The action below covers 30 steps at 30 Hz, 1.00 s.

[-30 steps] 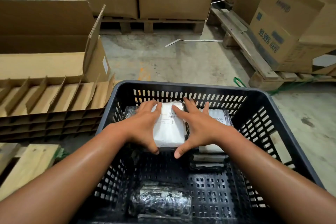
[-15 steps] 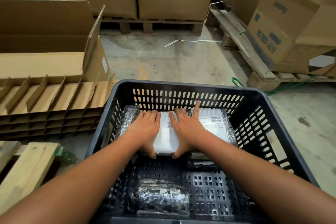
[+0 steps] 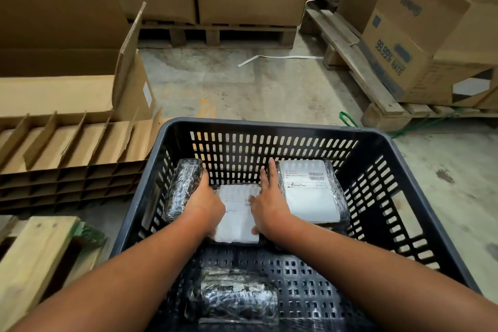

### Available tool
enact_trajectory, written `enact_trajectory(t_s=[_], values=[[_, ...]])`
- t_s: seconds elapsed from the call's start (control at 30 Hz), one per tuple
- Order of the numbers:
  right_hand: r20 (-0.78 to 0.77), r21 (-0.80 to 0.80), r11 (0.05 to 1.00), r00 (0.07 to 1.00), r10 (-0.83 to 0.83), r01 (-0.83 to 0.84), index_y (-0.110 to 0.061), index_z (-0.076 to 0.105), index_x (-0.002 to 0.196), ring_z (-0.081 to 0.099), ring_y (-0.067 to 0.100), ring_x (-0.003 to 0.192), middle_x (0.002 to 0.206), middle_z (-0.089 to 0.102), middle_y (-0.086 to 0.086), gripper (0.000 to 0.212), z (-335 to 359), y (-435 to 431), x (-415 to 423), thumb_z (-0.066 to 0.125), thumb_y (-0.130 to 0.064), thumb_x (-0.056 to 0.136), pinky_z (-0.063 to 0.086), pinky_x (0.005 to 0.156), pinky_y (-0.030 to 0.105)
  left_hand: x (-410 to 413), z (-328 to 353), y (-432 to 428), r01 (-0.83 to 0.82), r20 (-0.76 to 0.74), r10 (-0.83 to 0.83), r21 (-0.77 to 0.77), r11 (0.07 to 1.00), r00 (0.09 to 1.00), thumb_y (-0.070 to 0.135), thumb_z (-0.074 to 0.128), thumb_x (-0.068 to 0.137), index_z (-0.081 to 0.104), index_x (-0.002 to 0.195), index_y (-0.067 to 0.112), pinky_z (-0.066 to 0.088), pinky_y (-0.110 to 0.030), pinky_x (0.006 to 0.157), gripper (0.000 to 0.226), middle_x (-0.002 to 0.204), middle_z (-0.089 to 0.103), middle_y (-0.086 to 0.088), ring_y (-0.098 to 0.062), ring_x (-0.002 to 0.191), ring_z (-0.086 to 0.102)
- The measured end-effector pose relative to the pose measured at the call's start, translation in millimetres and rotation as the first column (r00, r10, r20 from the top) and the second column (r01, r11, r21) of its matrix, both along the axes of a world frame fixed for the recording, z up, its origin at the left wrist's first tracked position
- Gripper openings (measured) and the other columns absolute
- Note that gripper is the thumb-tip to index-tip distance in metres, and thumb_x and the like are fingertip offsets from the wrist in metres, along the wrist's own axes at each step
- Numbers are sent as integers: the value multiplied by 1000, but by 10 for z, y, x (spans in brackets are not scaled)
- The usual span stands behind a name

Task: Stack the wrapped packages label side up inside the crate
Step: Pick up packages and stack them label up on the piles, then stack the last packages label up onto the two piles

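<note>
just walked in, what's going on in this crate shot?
A person is packing wrapped packages into a black plastic crate. Both hands, left hand and right hand, press a label-up package down at the middle. Another label-up package lies beside it on the right; two dark ones show no label.

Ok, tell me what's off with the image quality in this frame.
Head view: wide-angle bending bows the crate rim and leans the side cartons; the plastic wrap on the near package throws scattered glare; label print on the middle package between the hands is blurred, while the right package shows a barcode.
</note>
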State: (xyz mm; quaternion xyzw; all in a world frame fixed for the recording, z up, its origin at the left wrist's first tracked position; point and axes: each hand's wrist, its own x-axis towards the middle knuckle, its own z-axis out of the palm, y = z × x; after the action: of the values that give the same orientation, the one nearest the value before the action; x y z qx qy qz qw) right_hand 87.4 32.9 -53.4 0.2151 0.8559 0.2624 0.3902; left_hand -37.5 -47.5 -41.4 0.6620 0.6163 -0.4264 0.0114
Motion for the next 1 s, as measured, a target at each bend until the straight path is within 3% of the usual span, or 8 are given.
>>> enact_trajectory(t_s=[0.1, 0.23, 0.33, 0.47, 0.67, 0.8, 0.9, 1.0], values=[[-28, -35, 999, 999, -31, 30, -27, 45, 156, 7, 55, 154, 157, 51, 12, 93, 16, 6, 3, 43, -87, 86, -28, 79, 93, -27, 20, -14, 3, 34, -5, 66, 998, 999, 57, 58, 92, 42, 150, 9, -2, -68, 118, 77, 112, 71, -1, -29, 115, 63], [-67, -58, 998, 998, -22, 18, -23, 54, 150, 11, 55, 154, 153, 56, 10, 89, 58, 1, 14, 47, -84, 86, -24, 84, 94, -67, -21, -7, -12, 96, 2, 104, 994, 995, 52, 62, 92, 38, 152, 8, -4, -66, 117, 78, 108, 72, 0, -28, 113, 63], [-184, -119, 993, 983, -7, -15, -23, 71, 124, 31, 49, 149, 125, 73, 6, 66, 104, 12, 67, 56, -76, 88, -10, 100, 92, -105, 9, 38, -80, 205, 56, 112, 990, 977, 56, 68, 85, 33, 155, 10, 6, -61, 121, 91, 135, 63, -7, -31, 130, 51], [-402, -235, 971, 913, -64, -36, -22, 75, 110, 54, 32, 124, 104, 75, 1, 46, 197, 49, 158, 62, -63, 93, -5, 112, 83, -173, 166, 91, -267, 540, 126, 191, 945, 832, 50, 80, 78, 38, 153, 21, 27, -47, 119, 91, 155, 47, -1, -27, 145, 34], [-523, -333, 941, 843, -126, -66, -18, 75, 103, 53, 28, 125, 107, 73, -1, 44, 282, 108, 199, 60, -58, 95, -2, 115, 80, -461, 644, 10, -420, 741, 151, 191, 887, 655, 40, 86, 76, 42, 152, 27, 21, -38, 123, 89, 163, 33, 0, -20, 150, 25], [-570, -365, 927, 808, -151, -84, -19, 73, 119, 49, 26, 133, 124, 71, -1, 47, 348, 128, 173, 59, -58, 96, 2, 115, 80, -658, 998, -154, -476, 806, 65, 280, 834, 589, 36, 85, 77, 45, 148, 34, 25, -37, 122, 82, 160, 38, 7, -14, 147, 33], [-673, -475, 870, 690, -265, -130, -24, 59, 145, 43, 24, 142, 146, 62, -3, 62, 382, 51, 76, 62, -60, 95, 8, 117, 77, -836, 1143, -289, -534, 834, -65, 408, 741, 548, 32, 83, 81, 53, 143, 31, 25, -39, 122, 70, 156, 44, 6, -12, 146, 34], [-622, -766, 603, 495, -607, -223, -28, 28, 164, 34, 24, 151, 164, 41, 2, 99, 357, -106, -94, 76, -62, 84, 25, 124, 54, -1033, 1143, -425, -623, 853, -88, 442, 645, 515, 27, 82, 82, 52, 145, 22, 19, -49, 124, 70, 159, 36, 5, -13, 151, 20]])
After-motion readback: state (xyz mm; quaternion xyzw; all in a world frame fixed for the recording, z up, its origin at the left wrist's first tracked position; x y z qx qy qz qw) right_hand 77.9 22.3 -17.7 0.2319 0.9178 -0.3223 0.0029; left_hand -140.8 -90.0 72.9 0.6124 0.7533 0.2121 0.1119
